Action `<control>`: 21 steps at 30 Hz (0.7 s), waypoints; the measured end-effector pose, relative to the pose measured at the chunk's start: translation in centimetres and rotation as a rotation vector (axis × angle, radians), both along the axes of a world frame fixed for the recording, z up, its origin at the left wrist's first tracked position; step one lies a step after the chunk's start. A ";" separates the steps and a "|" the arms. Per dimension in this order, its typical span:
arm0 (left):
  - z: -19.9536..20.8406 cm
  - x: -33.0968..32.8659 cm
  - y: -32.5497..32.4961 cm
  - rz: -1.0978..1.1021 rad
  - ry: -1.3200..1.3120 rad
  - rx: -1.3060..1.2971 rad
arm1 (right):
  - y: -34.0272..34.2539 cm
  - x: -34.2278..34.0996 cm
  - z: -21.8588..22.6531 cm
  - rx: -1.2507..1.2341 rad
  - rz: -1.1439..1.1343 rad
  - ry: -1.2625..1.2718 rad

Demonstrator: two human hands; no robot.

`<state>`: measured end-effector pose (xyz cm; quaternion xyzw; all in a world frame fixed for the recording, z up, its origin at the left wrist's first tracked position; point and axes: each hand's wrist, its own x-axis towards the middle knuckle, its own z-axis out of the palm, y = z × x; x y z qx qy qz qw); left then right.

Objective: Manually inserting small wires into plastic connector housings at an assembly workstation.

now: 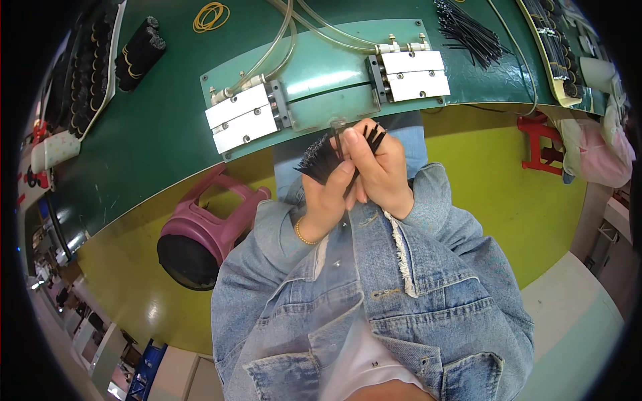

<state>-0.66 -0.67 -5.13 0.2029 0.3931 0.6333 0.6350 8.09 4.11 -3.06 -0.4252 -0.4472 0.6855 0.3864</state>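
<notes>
Both my hands are together in front of my chest, just off the near edge of the green bench. A bundle of thin black wire-like pieces fans out of my left hand, whose fingers are closed around it. My right hand touches the left one, thumb pressed forward, and pinches a few black pieces of the same kind. Beyond the hands lies a green fixture plate with a white metal block on its left and another on its right.
Clear air tubes run to the fixture. Loose black pieces lie at the back right, tied black bundles at the back left, and yellow rubber bands nearby. A purple stool and a red stool stand on the floor.
</notes>
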 end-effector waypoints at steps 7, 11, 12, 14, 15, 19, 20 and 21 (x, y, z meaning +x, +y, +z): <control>-0.5 -0.4 -0.4 -0.073 0.089 -0.021 | 0.0 0.5 0.6 0.029 0.086 -0.051; -0.1 -0.2 -0.1 -0.077 0.078 0.010 | 0.1 0.6 0.6 0.046 0.060 -0.066; 0.0 -0.2 0.0 -0.073 0.079 0.023 | 0.1 0.6 0.7 0.046 0.059 -0.066; 0.2 0.0 0.0 -0.053 0.091 0.012 | 0.1 0.5 0.7 0.051 0.056 -0.064; 0.2 0.1 0.0 -0.032 0.103 0.000 | 0.1 0.5 0.7 0.053 0.054 -0.063; -0.3 0.0 -0.2 -0.003 0.081 0.021 | 0.2 0.3 0.5 0.037 0.043 -0.069; -0.5 0.0 -0.2 0.001 0.063 0.037 | 0.3 0.3 0.5 0.037 0.043 -0.069; -0.6 0.0 -0.2 0.002 0.063 0.037 | 0.3 0.3 0.5 0.024 0.045 -0.072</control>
